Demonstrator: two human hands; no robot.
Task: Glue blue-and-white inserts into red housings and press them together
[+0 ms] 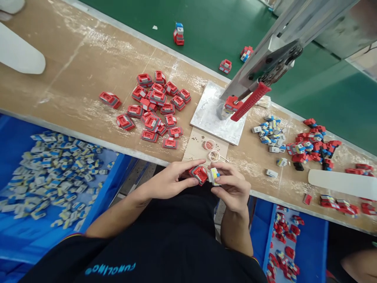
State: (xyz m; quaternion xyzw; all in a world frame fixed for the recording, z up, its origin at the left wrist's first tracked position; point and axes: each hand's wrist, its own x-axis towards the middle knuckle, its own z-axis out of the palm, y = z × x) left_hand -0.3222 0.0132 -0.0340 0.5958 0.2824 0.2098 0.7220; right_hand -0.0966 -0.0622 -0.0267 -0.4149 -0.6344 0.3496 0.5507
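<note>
Your left hand [173,179], at the lower centre of the frame, is closed around one red piece [200,175]; your right hand [231,184], just right of it, grips one white-and-blue piece [213,176] between thumb and fingers. The two pieces are side by side; you can't tell whether they touch.

Above your hands stand two small round dishes [209,145], on one pale board [193,147]. Right of the frame's centre is one press with one red handle [250,102], and one red-topped piece [232,103] sits under it.

Left of centre you have roughly twenty red blocks [157,97], some overlapping. Three assembled pieces [178,35] are on the green surface [129,23] at the top. At the right, white-and-blue blocks [269,131] lie heaped, too jumbled to count, with two more [271,173] apart below. Two blue bins [315,243] fill the lower left and lower right.
</note>
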